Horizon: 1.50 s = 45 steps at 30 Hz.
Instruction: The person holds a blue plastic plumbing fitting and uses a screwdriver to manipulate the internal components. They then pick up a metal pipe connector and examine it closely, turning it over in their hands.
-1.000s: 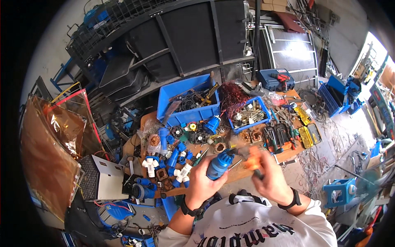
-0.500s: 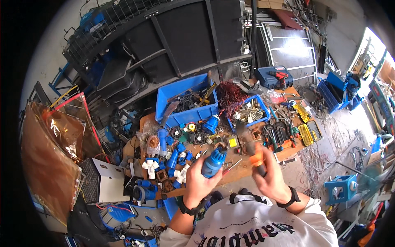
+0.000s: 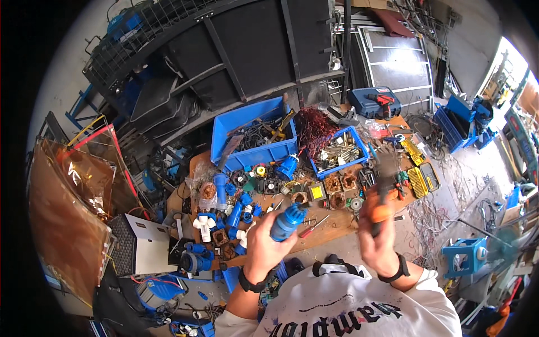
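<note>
The fingers of the left hand (image 3: pixel 265 250) are wrapped around a blue cylindrical connector (image 3: pixel 287 223), its ribbed, darker end tilted up and away from the body, raised over the near edge of the bench (image 3: pixel 331 226). The fingers of the right hand (image 3: pixel 377 245) are closed around the handle of a tool (image 3: pixel 382 213), orange and black; its upper end points away from the body and is too blurred to make out. Connector and tool are well apart. On the bench between them lies a red-handled screwdriver (image 3: pixel 307 231), with a yellow-faced square part (image 3: pixel 318 191) and brown square pieces (image 3: pixel 337 200) beyond. White pipe fittings (image 3: pixel 204 227) sit to the left, a yellow case (image 3: pixel 417 183) to the right. Farther back stand a large blue crate (image 3: pixel 259 156) of cables and tools, a dark-red wire tangle (image 3: pixel 314 130) and a smaller blue tray (image 3: pixel 343 169) of metal parts.
</note>
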Available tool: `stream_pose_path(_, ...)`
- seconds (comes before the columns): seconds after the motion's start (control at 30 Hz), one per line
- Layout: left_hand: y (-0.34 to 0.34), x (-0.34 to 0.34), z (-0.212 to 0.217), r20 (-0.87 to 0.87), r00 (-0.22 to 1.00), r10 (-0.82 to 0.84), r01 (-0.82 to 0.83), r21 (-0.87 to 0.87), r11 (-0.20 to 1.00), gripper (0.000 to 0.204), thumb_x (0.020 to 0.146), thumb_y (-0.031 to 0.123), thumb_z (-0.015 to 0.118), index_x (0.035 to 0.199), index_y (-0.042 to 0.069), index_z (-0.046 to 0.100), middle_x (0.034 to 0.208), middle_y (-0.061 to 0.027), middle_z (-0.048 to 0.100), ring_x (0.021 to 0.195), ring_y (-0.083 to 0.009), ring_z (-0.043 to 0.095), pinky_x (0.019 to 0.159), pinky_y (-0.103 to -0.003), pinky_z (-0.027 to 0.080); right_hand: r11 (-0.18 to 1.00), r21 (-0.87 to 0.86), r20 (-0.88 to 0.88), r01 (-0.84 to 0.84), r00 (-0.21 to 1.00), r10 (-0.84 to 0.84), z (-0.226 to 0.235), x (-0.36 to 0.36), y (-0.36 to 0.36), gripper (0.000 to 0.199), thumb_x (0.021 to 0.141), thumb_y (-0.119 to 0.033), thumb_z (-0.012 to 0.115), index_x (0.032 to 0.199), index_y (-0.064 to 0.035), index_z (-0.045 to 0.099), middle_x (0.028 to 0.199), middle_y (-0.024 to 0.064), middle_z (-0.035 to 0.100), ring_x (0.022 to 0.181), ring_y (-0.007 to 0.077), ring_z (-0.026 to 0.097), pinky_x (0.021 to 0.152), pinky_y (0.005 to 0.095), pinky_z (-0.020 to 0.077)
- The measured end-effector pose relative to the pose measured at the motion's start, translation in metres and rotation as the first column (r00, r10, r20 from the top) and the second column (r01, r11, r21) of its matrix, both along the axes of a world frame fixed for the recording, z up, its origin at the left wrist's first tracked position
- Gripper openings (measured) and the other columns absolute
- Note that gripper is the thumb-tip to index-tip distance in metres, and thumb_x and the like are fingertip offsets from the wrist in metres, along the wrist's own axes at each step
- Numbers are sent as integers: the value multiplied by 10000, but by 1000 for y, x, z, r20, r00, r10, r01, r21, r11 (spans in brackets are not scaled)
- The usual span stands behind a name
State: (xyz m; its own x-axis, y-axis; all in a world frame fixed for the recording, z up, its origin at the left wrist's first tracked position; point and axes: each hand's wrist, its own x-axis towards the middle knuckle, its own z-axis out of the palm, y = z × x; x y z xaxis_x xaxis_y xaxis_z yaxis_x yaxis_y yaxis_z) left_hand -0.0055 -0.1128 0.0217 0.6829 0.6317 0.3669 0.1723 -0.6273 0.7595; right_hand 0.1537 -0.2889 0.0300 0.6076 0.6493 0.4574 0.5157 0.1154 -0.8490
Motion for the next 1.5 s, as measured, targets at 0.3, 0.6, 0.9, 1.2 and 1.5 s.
stream_pose_path(0.3, 5, -8, -4, -9, 999, 32, -32, 23, 999, 359, 701, 114, 807, 1005, 24, 639, 818, -109, 687, 739, -200, 685, 696, -338, 539, 999, 17, -254, -50, 966, 53, -17, 3, -2, 691, 772, 115, 479, 1424, -22, 296, 980, 33, 450, 805, 88, 441, 725, 239, 433)
stream_pose_path(0.6, -5, -4, 1, -14, 1000, 19, -20, -54, 998, 338, 715, 86, 801, 993, 12, 625, 802, -103, 677, 703, -179, 659, 680, -324, 530, 980, -174, -26, -99, 995, 96, 11, -8, 1, 613, 767, 58, 515, 1362, 46, 370, 1041, 189, 584, 889, 294, 621, 807, 368, 506)
stream_pose_path(0.9, -20, -6, 5, 5, 1000, -4, 4, -27, 1000, 329, 704, 112, 804, 978, 33, 639, 804, -93, 676, 705, -204, 666, 687, -327, 530, 949, -274, -54, -155, 988, 146, 0, -12, -1, 613, 774, 71, 515, 1368, 12, 375, 1113, 162, 567, 945, 296, 610, 817, 383, 495)
stream_pose_path(1.2, -19, -7, 6, -52, 998, -31, 31, 0, 1000, 361, 689, 118, 802, 1003, 29, 647, 824, -129, 693, 756, -248, 690, 715, -343, 534, 928, -336, -6, -159, 986, 166, 3, -18, 0, 604, 753, 7, 595, 1329, 17, 414, 1006, 224, 581, 863, 406, 621, 741, 472, 519)
stream_pose_path(1.5, -16, -4, 11, -20, 1000, -10, 11, 34, 999, 327, 708, 99, 794, 990, 24, 646, 810, -102, 694, 728, -193, 685, 697, -330, 540, 865, -435, -144, -250, 968, 207, 4, -21, 0, 599, 776, 55, 520, 1358, 18, 385, 1287, 225, 536, 1147, 345, 580, 884, 450, 485)
